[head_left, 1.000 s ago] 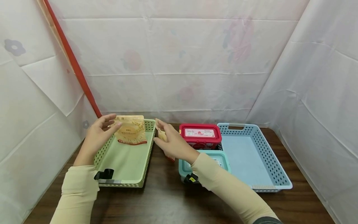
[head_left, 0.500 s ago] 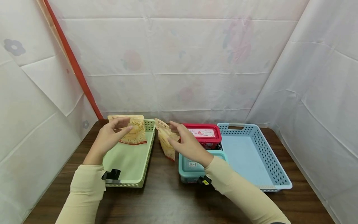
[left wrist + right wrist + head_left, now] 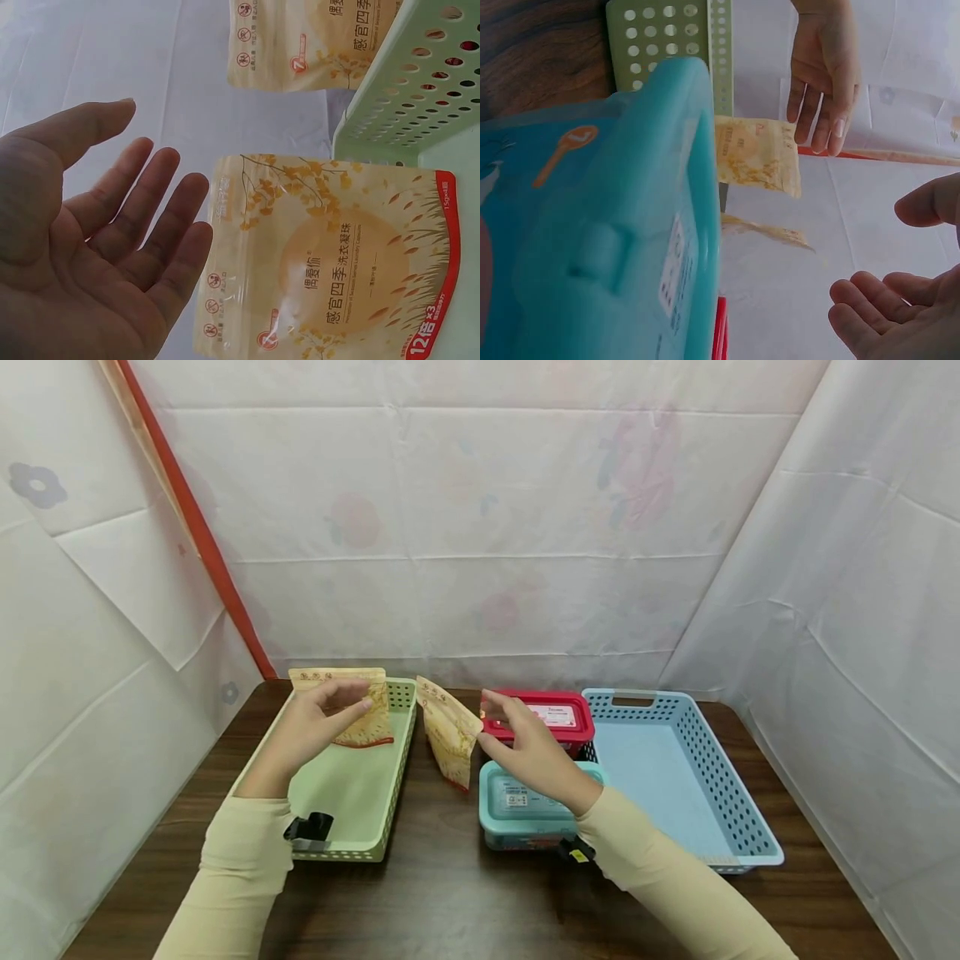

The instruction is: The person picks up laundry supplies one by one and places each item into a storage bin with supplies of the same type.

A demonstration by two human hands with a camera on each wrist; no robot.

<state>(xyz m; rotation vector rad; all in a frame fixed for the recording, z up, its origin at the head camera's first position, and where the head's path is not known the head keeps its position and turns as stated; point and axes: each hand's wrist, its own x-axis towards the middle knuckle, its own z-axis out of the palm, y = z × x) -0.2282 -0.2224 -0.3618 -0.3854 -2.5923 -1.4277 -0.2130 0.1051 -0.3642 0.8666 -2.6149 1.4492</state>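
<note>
A yellow pouch of laundry capsules [image 3: 377, 718] stands upright in the green basket [image 3: 348, 802], at its back. My left hand [image 3: 306, 731] hovers just in front of it, fingers loosely bent and holding nothing. In the left wrist view a gap shows between thumb and fingers, with the pouch [image 3: 345, 255] beyond the fingertips. A second, matching pouch [image 3: 448, 735] stands slightly turned on the table right of the basket. My right hand [image 3: 536, 752], also holding nothing, is above the red lidded box [image 3: 576, 714] and the teal lidded box [image 3: 510, 822], and partly hides both.
At the right stands a light blue basket [image 3: 675, 777] with perforated sides, directly behind and beside the two boxes. The dark wooden table [image 3: 420, 893] runs along the front. White cloth walls [image 3: 480, 527] enclose the back and both sides.
My right hand has drawn back rightward from the second pouch, leaving it standing on the table. My left hand has shifted right, in front of the pouch in the green basket.
</note>
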